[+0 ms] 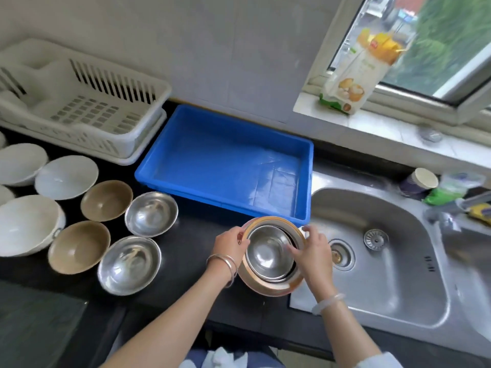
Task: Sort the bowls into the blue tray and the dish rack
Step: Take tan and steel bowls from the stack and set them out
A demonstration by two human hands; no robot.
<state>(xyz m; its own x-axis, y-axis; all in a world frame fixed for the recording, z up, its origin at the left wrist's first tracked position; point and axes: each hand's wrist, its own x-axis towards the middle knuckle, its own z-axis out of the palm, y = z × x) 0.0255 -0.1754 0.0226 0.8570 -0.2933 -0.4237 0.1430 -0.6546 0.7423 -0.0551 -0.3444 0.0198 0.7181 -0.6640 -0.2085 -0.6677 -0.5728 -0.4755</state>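
A stack of nested steel bowls (268, 254) sits inside a larger copper-rimmed bowl (271, 286) at the counter's edge by the sink. My left hand (230, 244) grips the stack's left rim and my right hand (313, 251) grips its right rim. The empty blue tray (233, 166) lies just behind the stack. The white dish rack (79, 102) stands empty at the back left. On the counter at left rest two steel bowls (151, 213) (129, 264), two brown bowls (106, 200) (79, 247) and several white bowls (66, 176).
A steel sink (385, 251) with a drain lies to the right of the stack. A paper cup (421, 181) and green packets stand behind the sink. A food bag (356, 73) leans on the windowsill. The counter (191, 251) is black.
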